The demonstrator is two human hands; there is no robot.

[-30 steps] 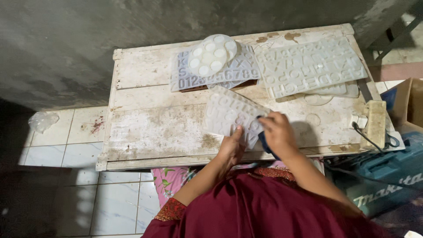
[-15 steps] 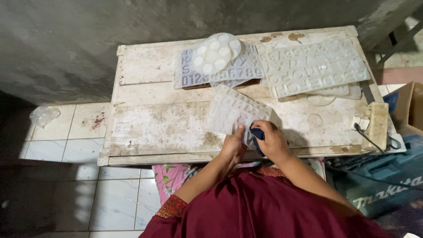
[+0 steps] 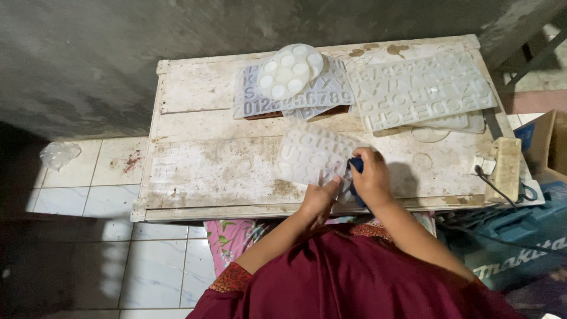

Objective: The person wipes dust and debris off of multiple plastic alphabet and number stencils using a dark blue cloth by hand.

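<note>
1. Translucent silicone letter mould (image 3: 310, 155) lies on our stained white counter (image 3: 207, 159), near edge.
2. Left hand (image 3: 321, 201) grips its near edge.
3. Right hand (image 3: 371, 177) presses a blue cloth (image 3: 355, 165) against it.

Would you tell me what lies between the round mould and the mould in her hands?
In the head view, a grey number mould lies between the round mould and the held letter mould.

Both arms reach forward from dark red sleeves, bare forearms angled inward so the hands sit close together. The left hand (image 3: 319, 198) has its thumb raised and fingers pinched. The right hand (image 3: 371, 177) is curled shut, knuckles up.
</note>
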